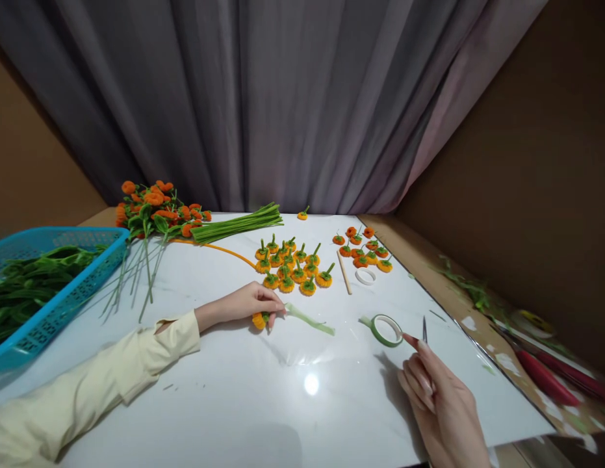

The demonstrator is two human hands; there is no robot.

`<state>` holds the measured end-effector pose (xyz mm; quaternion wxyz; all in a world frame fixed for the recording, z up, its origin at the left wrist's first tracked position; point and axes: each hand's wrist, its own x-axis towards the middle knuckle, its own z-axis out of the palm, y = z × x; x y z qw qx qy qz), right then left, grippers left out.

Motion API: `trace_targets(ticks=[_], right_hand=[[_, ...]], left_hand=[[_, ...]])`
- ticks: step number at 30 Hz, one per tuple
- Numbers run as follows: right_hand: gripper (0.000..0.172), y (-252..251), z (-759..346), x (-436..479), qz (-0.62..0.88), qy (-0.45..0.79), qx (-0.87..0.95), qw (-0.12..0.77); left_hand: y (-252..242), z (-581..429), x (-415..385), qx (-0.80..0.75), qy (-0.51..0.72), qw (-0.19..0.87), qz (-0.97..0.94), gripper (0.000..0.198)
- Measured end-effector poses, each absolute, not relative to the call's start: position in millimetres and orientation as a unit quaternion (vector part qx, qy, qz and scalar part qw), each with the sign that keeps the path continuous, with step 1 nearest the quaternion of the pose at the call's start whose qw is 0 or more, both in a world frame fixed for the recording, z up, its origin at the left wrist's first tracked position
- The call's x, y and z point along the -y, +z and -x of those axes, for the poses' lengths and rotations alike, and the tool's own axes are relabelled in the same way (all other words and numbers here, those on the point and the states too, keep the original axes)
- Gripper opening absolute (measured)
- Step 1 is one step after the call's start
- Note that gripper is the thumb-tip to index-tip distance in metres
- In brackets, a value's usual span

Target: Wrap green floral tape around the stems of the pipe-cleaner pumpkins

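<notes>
My left hand (256, 302) is closed, pinching a yellow-orange fuzzy flower head (259, 320) and one end of a pale green tape strip (312, 320). The strip stretches to the right over the white tabletop. My right hand (441, 390) is closed around a slim metal tool with a pointed tip (424, 330); most of the tool is hidden in the palm. Its index finger reaches to the edge of a green tape roll (387, 330). Behind my left hand stand several yellow flower heads (297, 271) with short green stems pointing up.
Orange flowers (153, 198) and a bundle of green stems (238, 223) lie at the back left. A blue basket (88, 279) holds green leaves. Right of centre are small orange flower heads (358, 252), a wooden stick (344, 273) and a white ring (365, 277). Red-handled pliers (546, 377) lie far right.
</notes>
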<state>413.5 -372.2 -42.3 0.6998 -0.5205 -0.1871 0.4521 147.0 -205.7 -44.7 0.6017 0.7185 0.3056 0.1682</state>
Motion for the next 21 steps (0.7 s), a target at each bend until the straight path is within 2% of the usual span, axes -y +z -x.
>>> trace_targets(ticks=[21], right_hand=[[0.031, -42.5, -413.7, 373.0, 0.502, 0.479, 0.174, 0.698]], left_hand=[[-37.7, -147.8, 207.9, -0.301, 0.158, 0.595, -0.728, 0.034]])
